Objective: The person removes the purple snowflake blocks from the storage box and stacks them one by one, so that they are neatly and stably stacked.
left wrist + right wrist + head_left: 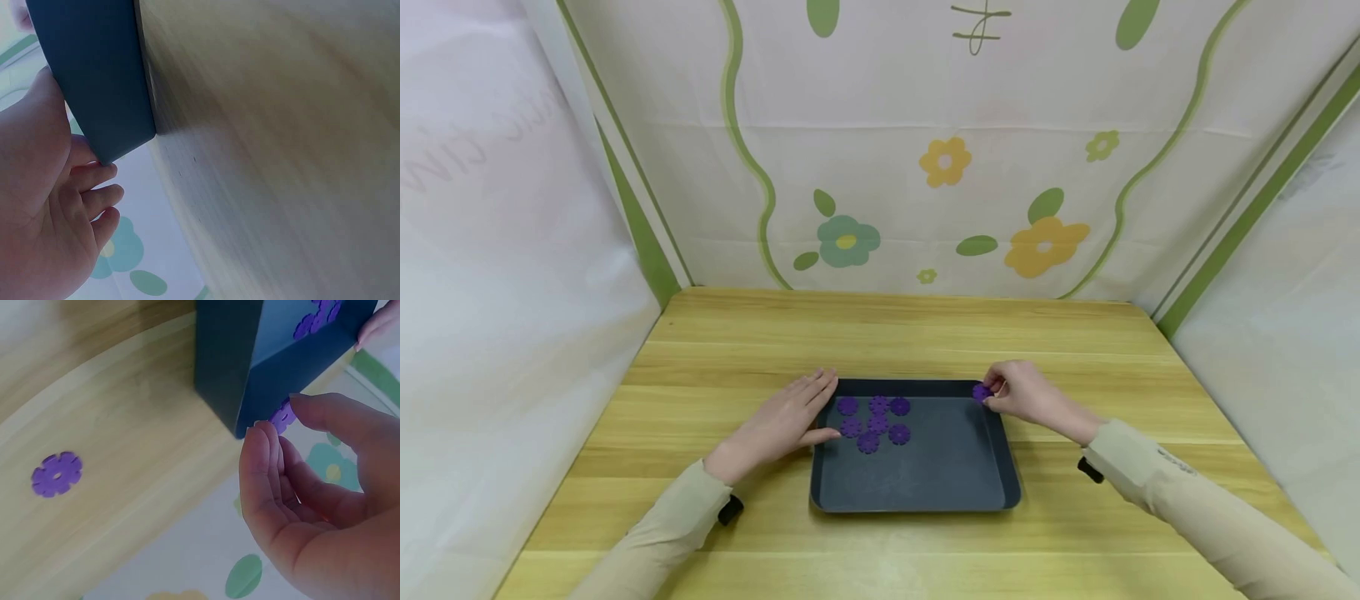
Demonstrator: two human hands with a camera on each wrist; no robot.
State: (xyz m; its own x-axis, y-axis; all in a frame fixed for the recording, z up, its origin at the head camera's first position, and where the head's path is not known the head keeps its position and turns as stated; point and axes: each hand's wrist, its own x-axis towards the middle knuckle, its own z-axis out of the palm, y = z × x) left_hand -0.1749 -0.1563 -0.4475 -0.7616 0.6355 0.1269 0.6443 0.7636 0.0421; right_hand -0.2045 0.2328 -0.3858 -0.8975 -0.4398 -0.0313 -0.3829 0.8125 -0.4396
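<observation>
My right hand (1036, 396) pinches a purple notched disc (981, 392) between thumb and fingers at the dark tray's (955, 475) far right corner. The right wrist view shows that disc (283, 417) partly covered by the fingertips of my right hand (312, 469). My left hand (778, 421) rests on the tray's far left corner, fingers extended and thumb over the left rim. From the left wrist camera, my left hand (56, 194) touches the tray wall (100, 75). Several purple discs (868, 442) lie flat in the tray's left half, some touching or overlapping.
Another purple disc (57, 474) lies on the wooden table outside the tray, seen in the right wrist view. The table (737, 333) ends at a white cloth (887, 150) with printed flowers behind it, and similar cloth hangs at both sides.
</observation>
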